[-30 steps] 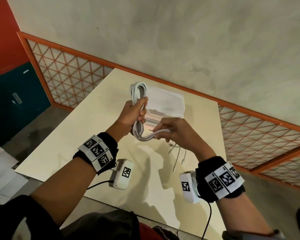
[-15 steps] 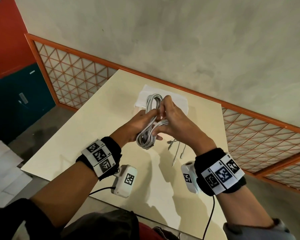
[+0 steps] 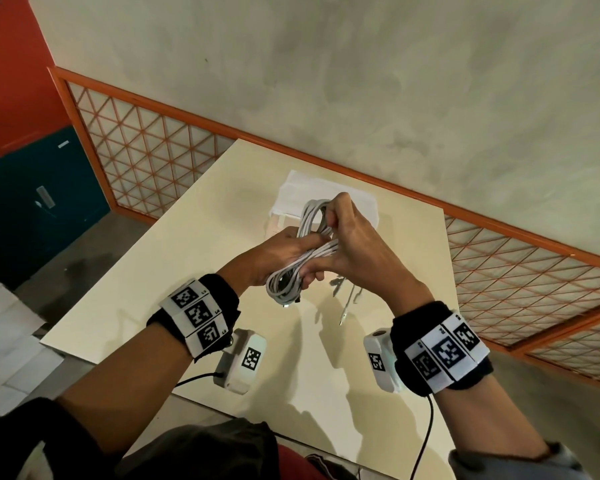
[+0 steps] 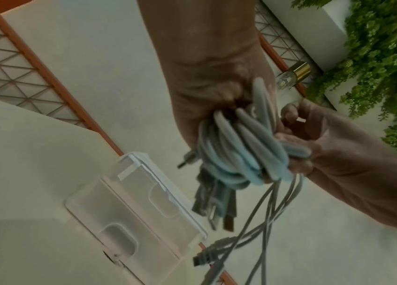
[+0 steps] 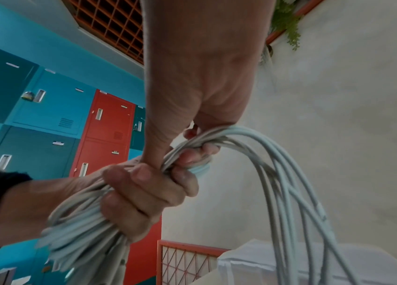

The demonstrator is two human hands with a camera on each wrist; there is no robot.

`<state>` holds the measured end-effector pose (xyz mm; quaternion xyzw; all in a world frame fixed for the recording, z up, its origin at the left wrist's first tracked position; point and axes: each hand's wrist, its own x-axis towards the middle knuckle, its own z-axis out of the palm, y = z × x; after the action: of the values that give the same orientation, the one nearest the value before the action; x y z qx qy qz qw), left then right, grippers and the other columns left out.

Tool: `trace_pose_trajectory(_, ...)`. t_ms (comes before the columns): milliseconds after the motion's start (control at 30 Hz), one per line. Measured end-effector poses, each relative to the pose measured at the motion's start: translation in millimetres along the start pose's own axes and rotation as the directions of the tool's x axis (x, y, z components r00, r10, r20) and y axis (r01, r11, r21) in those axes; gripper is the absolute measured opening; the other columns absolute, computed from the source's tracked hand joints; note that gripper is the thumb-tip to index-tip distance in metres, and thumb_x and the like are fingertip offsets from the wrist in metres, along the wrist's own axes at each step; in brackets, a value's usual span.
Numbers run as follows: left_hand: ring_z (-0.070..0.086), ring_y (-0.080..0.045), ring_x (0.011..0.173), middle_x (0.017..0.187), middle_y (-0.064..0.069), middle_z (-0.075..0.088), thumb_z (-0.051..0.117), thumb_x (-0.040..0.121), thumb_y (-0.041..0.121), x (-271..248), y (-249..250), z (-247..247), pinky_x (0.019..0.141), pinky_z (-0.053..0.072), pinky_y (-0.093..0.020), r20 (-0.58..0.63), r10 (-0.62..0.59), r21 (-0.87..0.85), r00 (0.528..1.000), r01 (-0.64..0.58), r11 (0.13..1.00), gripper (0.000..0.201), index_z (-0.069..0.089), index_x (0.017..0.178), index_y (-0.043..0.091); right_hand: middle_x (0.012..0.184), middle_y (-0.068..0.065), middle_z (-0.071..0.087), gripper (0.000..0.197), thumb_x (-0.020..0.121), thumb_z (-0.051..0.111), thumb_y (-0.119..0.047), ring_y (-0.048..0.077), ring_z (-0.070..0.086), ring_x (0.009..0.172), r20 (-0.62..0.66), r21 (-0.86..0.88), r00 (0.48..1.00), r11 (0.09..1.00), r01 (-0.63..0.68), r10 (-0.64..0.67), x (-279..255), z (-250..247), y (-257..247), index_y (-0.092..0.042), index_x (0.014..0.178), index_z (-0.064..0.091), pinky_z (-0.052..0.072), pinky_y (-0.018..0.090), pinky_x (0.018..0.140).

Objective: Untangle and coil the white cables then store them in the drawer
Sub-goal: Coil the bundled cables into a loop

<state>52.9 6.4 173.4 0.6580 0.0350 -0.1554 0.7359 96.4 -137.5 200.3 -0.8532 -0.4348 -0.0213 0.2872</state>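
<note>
A coiled bundle of white cables [image 3: 312, 233] is held in the air above the cream table [image 3: 187, 271], between both hands. My left hand [image 3: 284, 251] grips the bundle round its middle from the left. My right hand [image 3: 343, 233] pinches strands wound across the coil's middle from the right. Several loose cable ends with plugs [image 3: 347, 303] hang below toward the table. In the left wrist view the coil [image 4: 236, 154] sits in the left fist, with plugs [image 4: 217, 208] dangling. The translucent white drawer box [image 3: 326, 195] stands on the table behind the hands; its front is visible in the left wrist view [image 4: 139, 208].
An orange lattice railing [image 3: 146, 161] runs along the table's far and left sides under a grey wall. Blue and red lockers [image 5: 58, 115] stand to the left. The table's near part [image 3: 309, 358] is bare.
My right hand rose from below the coil to its middle, carrying a strand across it. The bundle has tilted and sunk slightly toward me.
</note>
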Motion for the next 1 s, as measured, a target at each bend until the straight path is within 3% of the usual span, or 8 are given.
trace_pose_trajectory(167, 0.043, -0.013, 0.03, 0.046, -0.007, 0.053, 0.049, 0.095, 0.028, 2.2, -3.6, -5.0, 0.041, 0.039, -0.02, 0.073, -0.078, -0.032, 0.994, 0.081, 0.996, 0.046, 0.053, 0.053, 0.01, 0.076, -0.008, 0.035, 0.057, 0.067, 0.085, -0.029, 0.012, 0.032, 0.061, 0.073, 0.144, 0.996, 0.988, -0.054, 0.043, -1.0, -13.5, 12.0, -0.017, 0.081, 0.03, 0.03, 0.018, 0.054)
trace_pose_trajectory(333, 0.038, -0.011, 0.029, 0.046, -0.002, 0.048, 0.05, 0.095, 0.027, 5.8, -6.1, -7.6, 0.041, 0.039, -0.021, 0.068, -0.039, -0.139, 0.997, 0.049, 0.989, 0.034, 0.053, 0.065, 0.012, 0.067, -0.007, 0.032, 0.057, 0.067, 0.082, -0.042, 0.01, 0.027, 0.055, 0.0, 0.105, 0.993, 0.988, -0.116, 0.116, -5.4, -17.1, 20.1, -0.015, 0.08, 0.034, 0.028, 0.019, 0.05)
trace_pose_trajectory(433, 0.038, -0.01, 0.032, 0.047, 0.0, 0.045, 0.05, 0.096, 0.027, 7.7, -8.1, -8.3, 0.044, 0.039, -0.023, 0.033, 0.009, -0.192, 0.999, -0.003, 0.981, 0.031, 0.057, 0.068, 0.016, 0.072, -0.004, 0.039, 0.05, 0.073, 0.075, -0.046, 0.01, 0.034, 0.061, -0.052, 0.064, 0.994, 0.993, -0.097, 0.1, -11.2, -15.8, 29.4, -0.012, 0.083, 0.039, 0.031, 0.019, 0.056)
trace_pose_trajectory(533, 0.041, -0.011, 0.035, 0.048, 0.001, 0.047, 0.055, 0.093, 0.028, 12.7, -9.6, -5.9, 0.045, 0.042, -0.022, -0.06, 0.045, -0.243, 0.997, -0.058, 0.968, 0.029, 0.059, 0.067, 0.017, 0.089, -0.003, 0.043, 0.047, 0.074, 0.063, -0.059, 0.013, 0.042, 0.08, -0.129, -0.057, 0.987, 0.993, -0.105, 0.097, -16.6, -8.3, 32.3, -0.018, 0.086, 0.044, 0.035, 0.027, 0.074)
trace_pose_trajectory(633, 0.045, -0.013, 0.04, 0.051, -0.002, 0.048, 0.061, 0.09, 0.026, 18.9, -11.9, -3.7, 0.047, 0.044, -0.024, -0.18, 0.133, -0.239, 0.975, -0.174, 0.955, 0.027, 0.058, 0.065, 0.015, 0.077, -0.004, 0.048, 0.047, 0.074, 0.066, -0.058, 0.015, 0.046, 0.073, -0.205, -0.031, 0.967, 0.987, -0.16, 0.15, -19.2, -0.6, 27.1, -0.016, 0.075, 0.046, 0.04, 0.032, 0.07)
trace_pose_trajectory(767, 0.05, -0.013, 0.045, 0.054, 0.0, 0.051, 0.059, 0.092, 0.015, 27.2, -14.7, -2.0, 0.048, 0.047, -0.024, -0.28, 0.212, -0.248, 0.936, -0.283, 0.926, 0.019, 0.055, 0.073, 0.013, 0.054, -0.006, 0.058, 0.045, 0.076, 0.069, -0.053, 0.012, 0.056, 0.054, 0.073, 0.004, 0.945, 0.947, -0.321, 0.32, -18.8, 14.1, 19.5, -0.014, 0.058, 0.058, 0.053, 0.038, 0.065)
trace_pose_trajectory(867, 0.055, -0.015, 0.049, 0.056, 0.0, 0.054, 0.059, 0.092, 0.015, 32.0, -15.0, 2.7, 0.053, 0.05, -0.026, -0.319, 0.269, -0.168, 0.908, -0.334, 0.927, 0.017, 0.057, 0.076, 0.012, 0.057, 0.004, 0.068, 0.044, 0.082, 0.059, -0.045, 0.019, 0.066, 0.057, 0.151, -0.017, 0.927, 0.939, -0.344, 0.343, -16.6, 25.9, 20.6, -0.008, 0.059, 0.065, 0.056, 0.039, 0.07)
trace_pose_trajectory(1000, 0.057, -0.016, 0.051, 0.059, -0.004, 0.056, 0.061, 0.091, 0.014, 33.0, -15.3, 9.9, 0.054, 0.051, -0.026, -0.332, 0.338, -0.078, 0.881, -0.383, 0.921, 0.021, 0.057, 0.072, 0.007, 0.061, 0.006, 0.073, 0.028, 0.082, 0.055, -0.025, 0.012, 0.069, 0.056, 0.23, 0.01, 0.886, 0.909, -0.416, 0.402, -11.2, 25.2, 18.8, -0.003, 0.07, 0.067, 0.057, 0.032, 0.07)
